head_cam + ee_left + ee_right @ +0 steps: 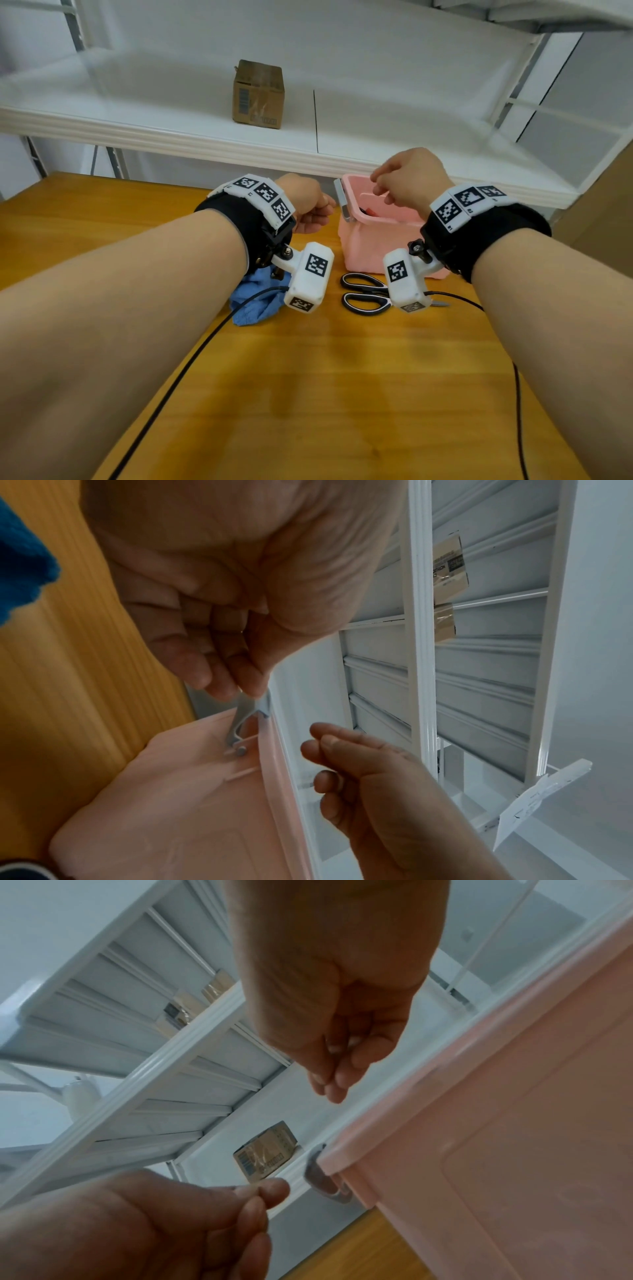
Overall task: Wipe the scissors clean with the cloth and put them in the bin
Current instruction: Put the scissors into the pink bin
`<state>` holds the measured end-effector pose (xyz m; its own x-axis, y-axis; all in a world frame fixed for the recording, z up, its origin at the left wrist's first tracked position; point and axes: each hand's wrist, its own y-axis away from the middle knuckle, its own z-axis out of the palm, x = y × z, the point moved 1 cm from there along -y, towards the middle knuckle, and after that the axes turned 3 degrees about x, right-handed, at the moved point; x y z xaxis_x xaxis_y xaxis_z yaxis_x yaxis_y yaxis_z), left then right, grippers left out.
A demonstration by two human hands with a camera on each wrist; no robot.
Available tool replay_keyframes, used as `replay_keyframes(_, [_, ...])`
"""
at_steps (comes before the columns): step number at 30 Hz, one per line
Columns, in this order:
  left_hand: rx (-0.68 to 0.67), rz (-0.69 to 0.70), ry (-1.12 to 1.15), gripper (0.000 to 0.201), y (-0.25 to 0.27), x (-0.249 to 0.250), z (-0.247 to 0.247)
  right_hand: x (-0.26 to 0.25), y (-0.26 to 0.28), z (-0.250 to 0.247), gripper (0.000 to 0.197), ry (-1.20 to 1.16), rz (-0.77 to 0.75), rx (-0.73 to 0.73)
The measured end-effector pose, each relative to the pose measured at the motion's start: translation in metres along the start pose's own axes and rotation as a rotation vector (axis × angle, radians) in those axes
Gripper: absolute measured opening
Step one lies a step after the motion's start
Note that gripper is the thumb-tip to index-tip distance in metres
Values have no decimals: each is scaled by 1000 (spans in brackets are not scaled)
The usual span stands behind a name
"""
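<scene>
Black-handled scissors (364, 293) lie flat on the wooden table, in front of the pink bin (370, 246), partly hidden by my right wrist camera. A crumpled blue cloth (255, 303) lies to their left, under my left wrist. My left hand (240, 691) is at the bin's left end, fingertips pinching the top of its raised grey latch (245, 718). My right hand (329, 1088) hovers over the bin's open top with loosely curled fingers and holds nothing. Neither hand touches the scissors or the cloth.
A white shelf (171, 130) overhangs the back of the table just behind the bin, with a small cardboard box (258, 94) on it. Something dark and red (368, 211) lies inside the bin. Black cables (191, 359) trail from both wrists across the table.
</scene>
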<state>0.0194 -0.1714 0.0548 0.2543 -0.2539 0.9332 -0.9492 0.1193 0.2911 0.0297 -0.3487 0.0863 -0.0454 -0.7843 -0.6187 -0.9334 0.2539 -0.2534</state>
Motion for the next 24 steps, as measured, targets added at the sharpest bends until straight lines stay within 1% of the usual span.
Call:
replay_keyframes(4, [-8,1,7,26,10,-3,4,-12,28,-3,13,-35,-33,-124])
replay_keyframes(6, [-10,3,5,26,17,-3,7,-13,41,0,6,17,-37,-215])
replay_keyframes(9, [-11,-2,-5,24,28,-5,11,-9,58,9,8,108,-32,-368])
replay_keyframes(11, [-19,-10,-12,25,32,-9,12,-2,69,16,4,161,-15,-445])
replay_keyframes(13, [-29,-14,-20,25,35,-13,13,6,78,24,2,226,0,-481])
replay_keyframes(15, [-33,-14,-29,25,37,-18,14,13,85,31,8,330,-28,-500])
replay_keyframes(17, [-33,-16,-39,24,38,-22,13,17,91,33,12,439,-73,-485])
replay_keyframes(19, [-33,-25,-44,25,38,-25,12,19,97,32,16,531,-71,-470])
replay_keyframes(21, [-33,-37,-38,27,37,-27,10,24,99,34,17,542,-21,-475])
replay_keyframes(22, [-33,-41,-30,27,37,-27,9,26,99,36,21,528,5,-488])
replay_keyframes(24, [-31,-51,-21,26,37,-27,7,29,97,40,36,509,35,-509])
